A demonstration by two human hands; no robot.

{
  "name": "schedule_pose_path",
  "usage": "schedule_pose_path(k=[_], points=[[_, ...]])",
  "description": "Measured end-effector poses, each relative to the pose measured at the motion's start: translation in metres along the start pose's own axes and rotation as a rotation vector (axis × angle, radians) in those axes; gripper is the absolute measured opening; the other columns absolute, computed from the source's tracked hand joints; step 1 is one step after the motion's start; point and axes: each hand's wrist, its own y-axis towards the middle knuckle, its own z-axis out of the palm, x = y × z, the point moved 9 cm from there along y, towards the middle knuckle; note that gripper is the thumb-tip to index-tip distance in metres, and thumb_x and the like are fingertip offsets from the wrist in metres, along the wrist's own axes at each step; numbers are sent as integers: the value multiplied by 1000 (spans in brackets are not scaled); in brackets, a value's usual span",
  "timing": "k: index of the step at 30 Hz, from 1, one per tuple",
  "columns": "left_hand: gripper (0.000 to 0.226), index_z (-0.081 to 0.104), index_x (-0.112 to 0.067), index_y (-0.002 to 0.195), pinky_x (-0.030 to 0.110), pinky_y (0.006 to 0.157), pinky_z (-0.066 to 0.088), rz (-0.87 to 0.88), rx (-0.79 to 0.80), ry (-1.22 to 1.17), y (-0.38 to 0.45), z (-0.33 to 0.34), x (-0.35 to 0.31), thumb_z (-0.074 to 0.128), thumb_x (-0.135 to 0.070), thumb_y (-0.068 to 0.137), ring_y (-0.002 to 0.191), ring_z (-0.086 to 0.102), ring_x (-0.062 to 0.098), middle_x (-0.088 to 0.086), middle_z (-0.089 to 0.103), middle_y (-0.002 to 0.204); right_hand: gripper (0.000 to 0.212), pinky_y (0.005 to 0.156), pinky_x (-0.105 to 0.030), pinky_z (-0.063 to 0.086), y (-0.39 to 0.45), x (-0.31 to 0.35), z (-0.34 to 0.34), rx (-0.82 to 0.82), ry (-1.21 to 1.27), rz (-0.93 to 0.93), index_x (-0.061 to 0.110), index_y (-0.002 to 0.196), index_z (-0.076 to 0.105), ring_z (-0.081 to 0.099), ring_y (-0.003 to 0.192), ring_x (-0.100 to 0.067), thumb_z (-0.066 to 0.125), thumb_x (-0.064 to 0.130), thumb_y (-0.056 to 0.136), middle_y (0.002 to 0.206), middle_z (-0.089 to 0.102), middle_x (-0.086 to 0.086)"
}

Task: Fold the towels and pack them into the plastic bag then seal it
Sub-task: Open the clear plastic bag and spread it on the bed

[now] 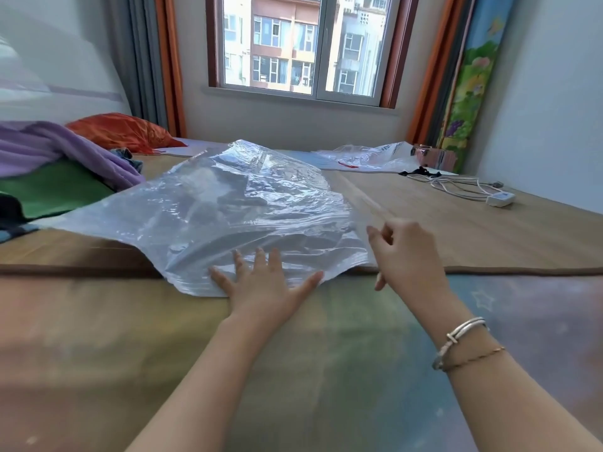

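**Two hands at the near edge of the big clear bag**

The plastic bag lies flat and crinkly on the tan mat; something pale shows inside it, but what it is cannot be told; the bag's near edge hangs just over the mat's dark front edge onto the colourful sheet.

The left hand rests flat on the bag's near edge with its fingers spread wide; the right hand is at the bag's right near corner with its fingers loosely curled; whether it pinches the plastic cannot be told; two bracelets sit on that wrist.

Left of the bag lies a heap of cloth, a purple towel on top of a green one, touching the bag's left edge; an orange cloth sits behind them.

Right of the bag the mat is bare and open; far right of the bag lie a white cable and a second plastic bag; behind the bag is the window.
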Motion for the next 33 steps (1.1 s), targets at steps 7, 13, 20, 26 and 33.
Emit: schedule_pose_path(k=[7,13,20,26,33], points=[[35,58,-21,129,16,95,33,344,-170,-631,-22,-37,-31,52,-34,97,124,51,10,-7,57,134,23,62,-35,59,-4,-24,28,-18,653,327,3,83,62,72,76,-23,51,16,98,88,70,-16],[18,64,-21,90,32,77,38,363,-826,-245,-60,-100,-1,71,-16,74,85,56,23,-6,60,85,36,96,-22,34,-18,17,74,179,153,-5,10,131,56,52,124,-21,50,18,97,131,60,-7],[48,60,-17,120,46,99,33,-18,-628,-34,-31,-88,78,74,-34,78,111,53,37,9,61,120,44,94,-37,44,-46,60,122,465,54,-293,28,145,33,53,118,-28,39,25,101,128,60,-6],[31,70,-25,100,31,81,42,-64,-462,-155,-25,-90,79,62,-51,84,105,62,25,-2,71,104,44,89,-36,38,-27,41,97,334,-379,-170,14,138,38,55,112,-32,27,39,103,113,65,-13],[35,73,-24,83,28,68,38,32,-409,-98,-22,-76,27,53,-52,90,94,64,28,2,70,90,43,119,-42,10,-49,57,132,537,-180,-327,24,142,42,28,142,-17,23,34,105,148,43,1]])
